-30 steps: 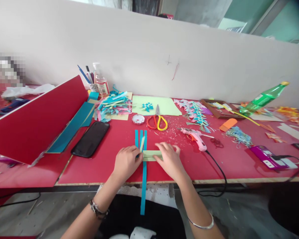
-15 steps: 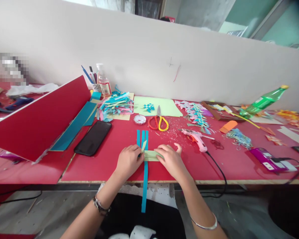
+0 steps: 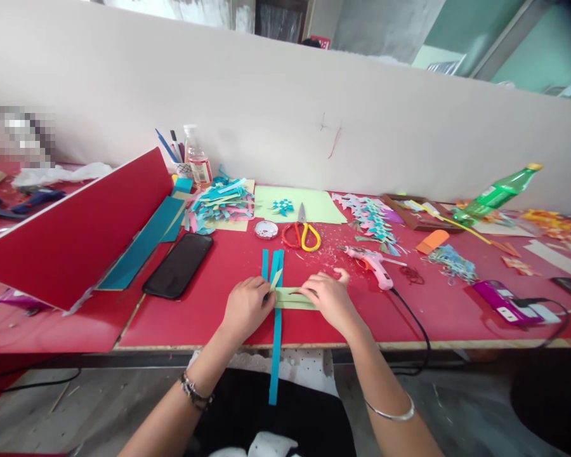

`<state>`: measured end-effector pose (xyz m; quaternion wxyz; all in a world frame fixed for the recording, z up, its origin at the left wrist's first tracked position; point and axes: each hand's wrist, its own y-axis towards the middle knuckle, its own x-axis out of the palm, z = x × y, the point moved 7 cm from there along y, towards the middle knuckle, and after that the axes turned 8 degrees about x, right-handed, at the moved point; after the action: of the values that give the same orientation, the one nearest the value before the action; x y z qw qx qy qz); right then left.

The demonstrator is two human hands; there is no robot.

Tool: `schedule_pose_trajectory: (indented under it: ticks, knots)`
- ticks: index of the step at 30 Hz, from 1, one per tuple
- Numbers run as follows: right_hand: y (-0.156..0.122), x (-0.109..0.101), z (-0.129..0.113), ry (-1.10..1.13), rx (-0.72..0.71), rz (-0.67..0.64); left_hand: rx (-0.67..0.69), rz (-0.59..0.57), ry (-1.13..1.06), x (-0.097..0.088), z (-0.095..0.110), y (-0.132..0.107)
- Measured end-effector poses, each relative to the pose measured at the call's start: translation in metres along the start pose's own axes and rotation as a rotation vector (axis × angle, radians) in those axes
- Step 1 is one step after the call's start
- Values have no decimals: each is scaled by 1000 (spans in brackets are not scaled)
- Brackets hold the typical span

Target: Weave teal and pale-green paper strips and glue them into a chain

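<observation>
Blue paper strips run lengthwise on the red table, one long end hanging over the front edge. Pale green paper strips cross them, and one short green end sticks up at a slant. My left hand is closed over the crossing, its fingertips pressing the strips; its fingers partly hide the weave. My right hand pinches a pale green strip on the right side, with thumb and index finger together and the little finger raised. A gap shows between the green strips near my right fingertips.
Beyond my hands lie scissors and a small white lid. A black phone is at left, beside a standing red board. On the right are a pink glue gun with its cord, a purple power strip and a green bottle.
My right hand has shifted slightly, and more of the green strips shows under its fingers, with a gap between them. My left hand stays in place on the crossing.
</observation>
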<state>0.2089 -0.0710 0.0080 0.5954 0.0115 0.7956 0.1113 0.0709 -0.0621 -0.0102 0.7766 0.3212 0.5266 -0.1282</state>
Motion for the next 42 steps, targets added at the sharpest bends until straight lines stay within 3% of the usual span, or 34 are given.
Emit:
schedule_pose_trajectory:
  ticks: [4,8,16,27,34,39,42]
  knots:
    - [4,-12,-8,-22,-64,65,6,-15,5,0,0,0]
    - [10,-22,-11,66,-23,105,10,-22,-5,0,0,-1]
    - [29,4,-31,716,15,-198,-24,-39,-55,-2,0,0]
    - [41,26,-46,860,9,-291,-181,-32,-150,1,-13,0]
    - [17,-5,-40,668,-115,-109,-206,-33,-182,2,-16,-1]
    - [-29,-3,-40,309,-306,-266,-226,-28,-132,3,-17,-1]
    - [-46,5,-38,139,-311,-255,-242,-13,-112,3,-18,-1]
